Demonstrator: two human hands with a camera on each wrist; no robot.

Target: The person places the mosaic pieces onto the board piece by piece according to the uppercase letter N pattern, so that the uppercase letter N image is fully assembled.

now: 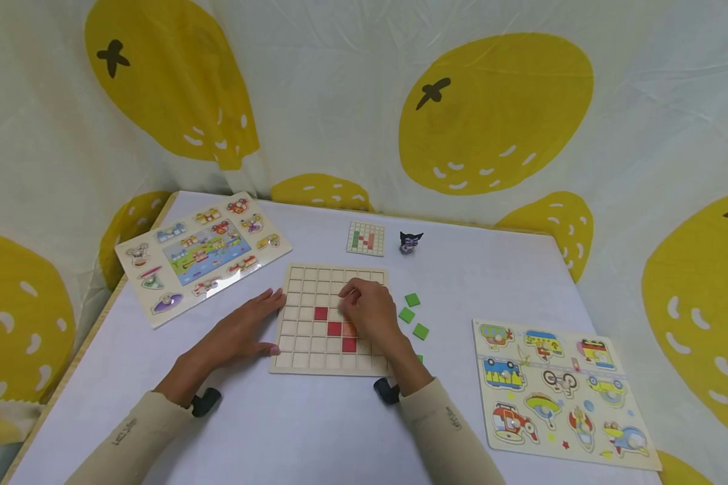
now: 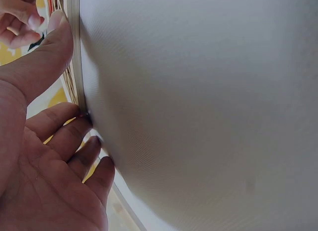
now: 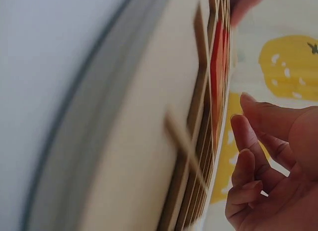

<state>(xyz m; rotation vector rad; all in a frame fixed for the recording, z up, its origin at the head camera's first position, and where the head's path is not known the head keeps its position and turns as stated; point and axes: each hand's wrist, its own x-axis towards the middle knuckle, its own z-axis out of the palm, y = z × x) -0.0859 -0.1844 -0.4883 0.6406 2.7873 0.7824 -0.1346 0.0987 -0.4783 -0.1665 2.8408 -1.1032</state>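
Note:
A square wooden grid board [image 1: 306,362] lies flat on the table. Red square tiles [image 1: 321,314] sit in its cells, with an orange tile [image 1: 350,329] partly behind the right wrist. My left hand [image 1: 240,335] rests at the board's left edge, fingers spread along the side and thumb near the lower corner. Over the upper middle of the grid hovers my right hand [image 1: 370,310], fingers loosely bent. In the right wrist view the thumb and forefinger [image 3: 238,124] come close together, with no tile showing between them. The right forearm covers some lower right cells.
Several green tiles [image 1: 412,300] lie right of the board. Behind it are a small pattern card [image 1: 365,239] and a dark figurine [image 1: 409,241]. A picture puzzle board [image 1: 203,252] lies at the back left, and a vehicle puzzle [image 1: 561,397] at the front right.

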